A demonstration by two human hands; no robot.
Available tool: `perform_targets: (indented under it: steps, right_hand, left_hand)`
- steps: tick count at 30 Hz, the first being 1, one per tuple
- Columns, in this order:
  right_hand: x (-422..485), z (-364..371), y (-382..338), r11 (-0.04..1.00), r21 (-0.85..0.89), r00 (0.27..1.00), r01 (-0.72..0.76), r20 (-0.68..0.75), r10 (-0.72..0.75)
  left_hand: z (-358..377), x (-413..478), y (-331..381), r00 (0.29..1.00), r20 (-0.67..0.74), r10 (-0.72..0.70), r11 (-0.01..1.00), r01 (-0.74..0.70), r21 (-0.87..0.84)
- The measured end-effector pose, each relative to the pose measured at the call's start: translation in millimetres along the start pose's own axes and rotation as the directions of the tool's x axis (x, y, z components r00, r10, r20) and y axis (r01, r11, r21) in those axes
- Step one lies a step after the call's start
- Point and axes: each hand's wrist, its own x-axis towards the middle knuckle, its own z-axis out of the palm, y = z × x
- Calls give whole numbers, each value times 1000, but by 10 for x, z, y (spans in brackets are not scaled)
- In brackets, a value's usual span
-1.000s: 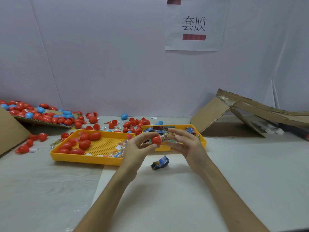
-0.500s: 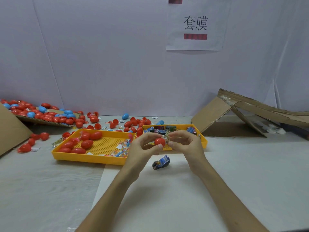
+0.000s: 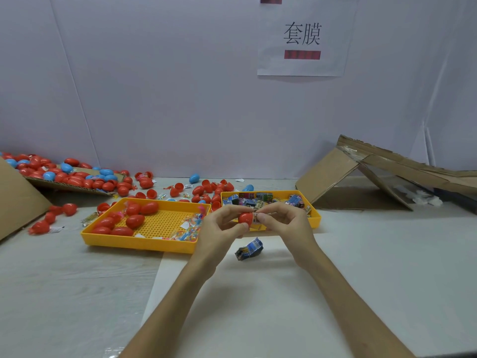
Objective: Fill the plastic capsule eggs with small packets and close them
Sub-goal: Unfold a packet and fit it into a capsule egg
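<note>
- centre, low: a blue packet (image 3: 249, 251) lies loose on the table.
- just above, left hand (image 3: 219, 232) grips a red egg half (image 3: 245, 218), right hand (image 3: 282, 224) pinches a small packet (image 3: 256, 218) against it.
- behind: left tray (image 3: 139, 244) with red eggs, right tray (image 3: 317, 220) with packets.

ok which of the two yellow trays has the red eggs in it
The left yellow tray, with the dotted floor: red eggs lie at its left end. The right yellow tray holds wrapped packets.
</note>
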Motion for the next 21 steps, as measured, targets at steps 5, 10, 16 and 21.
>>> perform_targets:
  steps: [5, 10, 16, 21]
  right_hand:
    - [2, 4, -3, 1000, -12, 1000, 8, -9, -8]
    - [-2, 5, -1, 1000, -10, 1000, 17, -9, -17]
    - [2, 4, 15, 1000, -26, 1000, -1, 14, 1]
    - [8, -1, 29, 999, -45, 1000, -5, 24, 6]
  left_hand:
    - [7, 8, -8, 1000, -18, 24, 998, -23, 51]
    - [19, 5, -6, 998, -21, 56, 993, -53, 103]
    - [21, -7, 8, 996, -9, 87, 985, -85, 147]
    - [29, -13, 20, 997, -4, 77, 985, -76, 154]
